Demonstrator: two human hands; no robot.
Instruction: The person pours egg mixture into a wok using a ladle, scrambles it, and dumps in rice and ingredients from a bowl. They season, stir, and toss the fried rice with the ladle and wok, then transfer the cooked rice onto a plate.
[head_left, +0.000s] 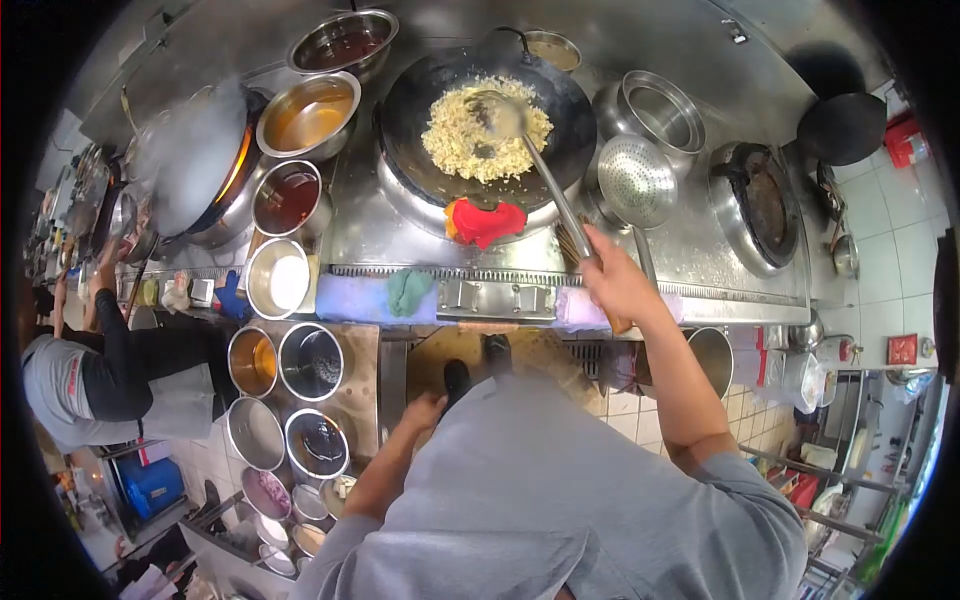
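My right hand (615,275) is wrapped round the long handle of a ladle (552,185), whose wooden end sticks out below my fist. The ladle's bowl rests on a heap of pale yellow fried rice (460,135) in a big black wok (565,105). A red and yellow cloth (487,222) drapes over the wok's near rim. Down by my waist, apart from the stove, my left hand (425,411) is closed in a loose fist, and I see nothing in it. Beside the wok, a perforated strainer (637,180) lies on metal bowls (665,110), near my right hand.
Metal bowls of sauces and liquids (308,115) line the wok's left side, with more containers (318,442) below. Farther left, another wok (200,160) steams over flame near a co-worker (120,385). A green cloth (408,292) lies on the stove's front edge. A burner (755,205) stands right.
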